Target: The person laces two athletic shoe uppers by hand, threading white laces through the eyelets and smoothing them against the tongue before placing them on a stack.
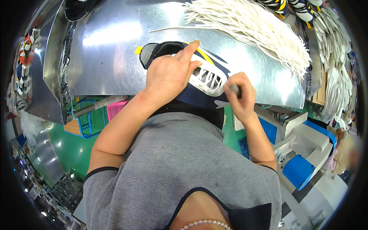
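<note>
A navy shoe upper with a yellow stripe and white lacing across its throat lies on the metal table near its front edge. My left hand rests over the collar and grips the upper, with index finger and thumb along the throat. Its other fingers are hidden. By the toe end of the lacing, my right hand is closed around a short, dark grey, rod-like tool. The tool's working end does not show clearly. Whether the tool touches a lace cannot be made out.
A large bundle of white shoelaces covers the table's far right, with one lace reaching left. More laces hang at the right. Finished-looking shoe uppers sit at the far right corner. A pink basket stands below the front edge.
</note>
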`<state>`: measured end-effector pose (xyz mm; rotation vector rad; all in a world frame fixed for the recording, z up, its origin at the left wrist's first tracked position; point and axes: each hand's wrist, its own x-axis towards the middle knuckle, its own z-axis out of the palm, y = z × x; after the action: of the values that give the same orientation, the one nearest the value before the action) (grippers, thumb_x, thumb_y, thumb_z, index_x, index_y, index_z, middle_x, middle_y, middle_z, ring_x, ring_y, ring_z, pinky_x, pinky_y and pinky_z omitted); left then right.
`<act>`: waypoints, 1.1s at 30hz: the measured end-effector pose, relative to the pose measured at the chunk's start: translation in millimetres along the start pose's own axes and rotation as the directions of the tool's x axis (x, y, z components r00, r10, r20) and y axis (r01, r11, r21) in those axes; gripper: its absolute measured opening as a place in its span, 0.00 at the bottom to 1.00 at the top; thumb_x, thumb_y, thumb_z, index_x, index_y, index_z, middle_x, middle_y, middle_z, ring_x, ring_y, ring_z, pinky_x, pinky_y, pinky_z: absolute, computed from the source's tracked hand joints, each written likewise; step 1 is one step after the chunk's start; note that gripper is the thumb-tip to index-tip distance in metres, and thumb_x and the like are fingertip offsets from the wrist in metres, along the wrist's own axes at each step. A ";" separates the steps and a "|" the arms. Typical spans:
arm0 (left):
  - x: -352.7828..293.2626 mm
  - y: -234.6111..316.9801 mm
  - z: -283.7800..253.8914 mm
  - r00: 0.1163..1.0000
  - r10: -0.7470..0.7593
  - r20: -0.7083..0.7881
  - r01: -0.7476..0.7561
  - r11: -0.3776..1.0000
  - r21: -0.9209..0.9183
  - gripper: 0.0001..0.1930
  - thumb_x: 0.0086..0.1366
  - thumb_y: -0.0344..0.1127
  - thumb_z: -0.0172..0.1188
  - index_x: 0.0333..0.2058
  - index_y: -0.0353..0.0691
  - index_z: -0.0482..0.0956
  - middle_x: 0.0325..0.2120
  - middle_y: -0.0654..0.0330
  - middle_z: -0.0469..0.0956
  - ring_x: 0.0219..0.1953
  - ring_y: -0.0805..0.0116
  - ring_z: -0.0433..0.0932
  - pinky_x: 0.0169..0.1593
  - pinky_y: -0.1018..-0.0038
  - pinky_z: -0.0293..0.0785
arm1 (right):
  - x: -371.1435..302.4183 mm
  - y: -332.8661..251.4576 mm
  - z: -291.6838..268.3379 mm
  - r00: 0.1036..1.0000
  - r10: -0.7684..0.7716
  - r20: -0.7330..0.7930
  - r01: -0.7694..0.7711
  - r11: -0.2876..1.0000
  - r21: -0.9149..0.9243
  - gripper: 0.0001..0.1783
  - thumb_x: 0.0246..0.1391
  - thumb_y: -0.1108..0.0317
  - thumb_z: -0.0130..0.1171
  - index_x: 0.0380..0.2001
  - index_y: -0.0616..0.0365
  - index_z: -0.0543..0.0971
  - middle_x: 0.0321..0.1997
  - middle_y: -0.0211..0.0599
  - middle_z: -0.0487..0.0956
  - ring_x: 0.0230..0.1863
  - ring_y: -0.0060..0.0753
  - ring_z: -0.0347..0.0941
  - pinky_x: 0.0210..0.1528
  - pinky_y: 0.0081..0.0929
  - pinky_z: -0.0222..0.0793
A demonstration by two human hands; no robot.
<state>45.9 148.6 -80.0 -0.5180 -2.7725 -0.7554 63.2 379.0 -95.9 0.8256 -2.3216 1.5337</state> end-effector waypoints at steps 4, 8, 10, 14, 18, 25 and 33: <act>2.6 1.7 0.6 1.000 -0.008 -0.014 0.007 1.000 -0.028 0.24 0.67 0.44 0.60 0.58 0.43 0.71 0.18 0.54 0.77 0.20 0.54 0.78 0.25 0.62 0.72 | 7.1 -17.0 4.0 0.820 0.566 -0.086 -0.557 0.823 0.113 0.05 0.55 0.78 0.62 0.35 0.63 0.77 0.31 0.37 0.75 0.29 0.27 0.71 0.33 0.22 0.66; 1.6 2.3 2.8 0.999 -0.041 -0.012 0.041 0.999 -0.009 0.23 0.67 0.46 0.59 0.57 0.41 0.71 0.18 0.54 0.77 0.20 0.53 0.78 0.25 0.61 0.71 | 16.4 -27.7 5.5 0.913 0.407 -0.009 -0.389 0.867 -0.312 0.06 0.53 0.78 0.63 0.35 0.63 0.78 0.32 0.43 0.77 0.31 0.41 0.76 0.33 0.30 0.70; 2.4 3.0 3.9 0.999 -0.048 -0.016 0.048 0.999 -0.002 0.23 0.68 0.47 0.59 0.57 0.42 0.71 0.18 0.53 0.78 0.20 0.52 0.78 0.25 0.60 0.71 | 17.4 -24.0 8.3 0.916 0.401 -0.006 -0.380 0.864 -0.329 0.08 0.50 0.77 0.64 0.34 0.63 0.77 0.32 0.45 0.78 0.31 0.46 0.76 0.34 0.33 0.72; 4.5 5.4 2.5 0.996 -0.091 0.014 0.091 0.996 -0.007 0.24 0.68 0.48 0.58 0.57 0.43 0.71 0.19 0.53 0.78 0.21 0.50 0.78 0.25 0.59 0.71 | 17.0 -21.9 13.2 0.920 0.391 -0.014 -0.365 0.846 -0.389 0.09 0.48 0.77 0.65 0.33 0.62 0.77 0.31 0.44 0.78 0.29 0.44 0.76 0.33 0.33 0.72; 4.8 4.9 5.6 0.994 -0.108 0.010 0.108 0.994 -0.002 0.24 0.68 0.48 0.59 0.58 0.44 0.70 0.19 0.52 0.78 0.21 0.49 0.78 0.26 0.58 0.71 | 11.3 -21.3 11.7 0.896 0.438 -0.074 -0.438 0.845 -0.306 0.08 0.47 0.78 0.64 0.32 0.61 0.77 0.30 0.39 0.77 0.26 0.34 0.75 0.31 0.29 0.71; 6.1 -7.7 -2.8 0.990 -0.112 0.080 0.126 0.975 -0.184 0.23 0.67 0.41 0.62 0.57 0.40 0.71 0.26 0.53 0.82 0.25 0.56 0.82 0.30 0.67 0.75 | -14.8 -24.3 0.2 0.878 0.402 -0.259 -0.387 0.916 0.109 0.02 0.57 0.77 0.61 0.34 0.60 0.79 0.31 0.25 0.76 0.27 0.13 0.66 0.31 0.11 0.60; 3.8 -1.9 -64.7 0.979 0.184 0.088 -0.103 0.819 -0.564 0.25 0.64 0.29 0.64 0.57 0.28 0.69 0.50 0.51 0.80 0.39 0.67 0.84 0.44 0.76 0.78 | -27.2 -41.9 7.3 0.457 0.863 0.214 -0.580 0.107 0.808 0.20 0.66 0.67 0.53 0.57 0.65 0.73 0.52 0.44 0.79 0.47 0.31 0.78 0.51 0.24 0.76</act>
<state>49.3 114.1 -25.1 -0.9032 -2.5548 -1.5594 110.0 369.0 -80.1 -0.7760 -1.6447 2.9811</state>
